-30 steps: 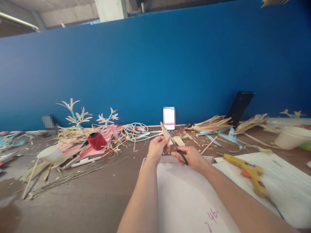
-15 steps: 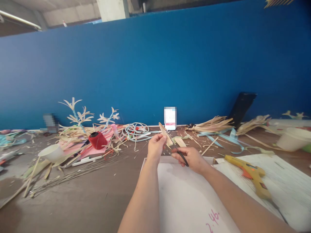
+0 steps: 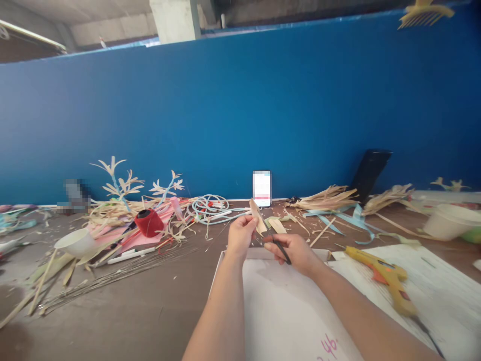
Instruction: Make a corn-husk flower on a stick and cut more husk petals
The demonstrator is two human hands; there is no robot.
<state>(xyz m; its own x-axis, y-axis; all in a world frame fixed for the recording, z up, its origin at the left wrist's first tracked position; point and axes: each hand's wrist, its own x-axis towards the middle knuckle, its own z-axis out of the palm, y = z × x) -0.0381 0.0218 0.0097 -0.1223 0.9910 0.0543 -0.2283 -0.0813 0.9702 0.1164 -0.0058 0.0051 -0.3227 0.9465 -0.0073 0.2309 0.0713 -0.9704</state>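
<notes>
My left hand (image 3: 242, 235) pinches a pale, dry husk strip (image 3: 258, 216) between thumb and fingers, its narrow tip pointing up. In my right hand (image 3: 291, 250) is a pair of black-handled scissors (image 3: 280, 246). The blades lie against or very close to the strip's lower right edge; whether they are cutting cannot be made out. Both hands hover over the far edge of a white box lid (image 3: 278, 301) with pink handwriting. Another pale husk piece (image 3: 277, 225) lies just behind the scissors.
A yellow glue gun (image 3: 383, 276) rests on papers at right. Husk bundles (image 3: 326, 198) and blue ribbon (image 3: 358, 218) lie behind. At left are a red thread spool (image 3: 149, 222), a white cup (image 3: 77, 244), husk flowers (image 3: 122, 185) and thin wires (image 3: 112, 276). A lit phone (image 3: 261, 188) leans on the blue partition (image 3: 240, 110).
The view has tilted up slightly, so the table things sit a little lower. Both hands keep nearly the same pose, with the strip and scissors still close together.
</notes>
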